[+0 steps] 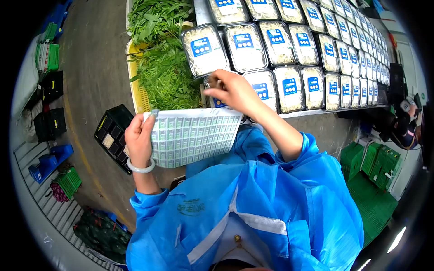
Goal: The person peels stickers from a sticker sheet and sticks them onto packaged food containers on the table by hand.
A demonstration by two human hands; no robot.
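Note:
My left hand [139, 141] pinches the edge of a sheet of labels [194, 137], printed with rows of small pale green labels. The sheet is tilted in front of my blue jacket. My right hand [235, 92] is above the near row of packs, thumb and bent fingers apart, nothing visible between them. Partly hidden under it is a clear-lidded pack [219, 101] with a blue label. Beside it stands another labelled pack [262, 88] of pale, sprout-like contents.
Rows of similar labelled packs [244, 45] cover the table towards the right. A yellow crate [141, 97] of leafy greens [165, 74] stands at left. On the floor are a black crate [110, 122] and green crates [370, 162]. Another person [404, 124] is at far right.

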